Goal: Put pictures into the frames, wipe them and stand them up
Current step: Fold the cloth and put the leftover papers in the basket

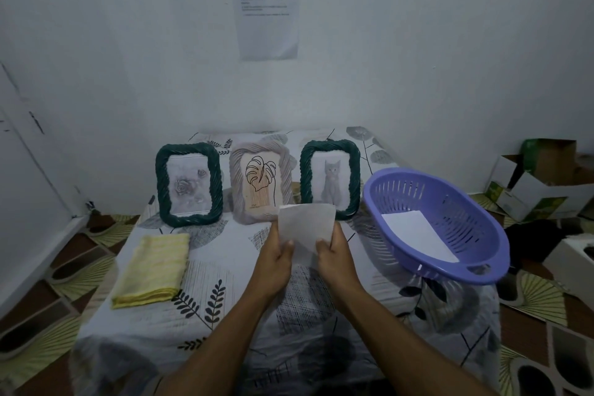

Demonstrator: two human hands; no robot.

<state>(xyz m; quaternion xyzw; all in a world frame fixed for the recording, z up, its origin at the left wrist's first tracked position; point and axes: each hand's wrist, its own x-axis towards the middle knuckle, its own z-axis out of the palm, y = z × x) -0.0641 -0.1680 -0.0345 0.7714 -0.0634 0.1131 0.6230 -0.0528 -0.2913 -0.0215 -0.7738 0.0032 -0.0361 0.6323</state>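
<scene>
Paper sheet [305,222] held up over leaf-print cloth [225,267], just in front of beige leaf-picture frame [237,177]. Left grip [276,264], right grip [337,255] both pinched on lower corners. Likely light, floppy, creases easily; hold edges, gently.

The wall notice [268,6], upper centre, is unreadable; the held paper [307,225] hides one corner of the cat frame [330,178].

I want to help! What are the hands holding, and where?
A white paper sheet. The left hand pinches its lower left edge, the right hand its lower right edge.
</scene>
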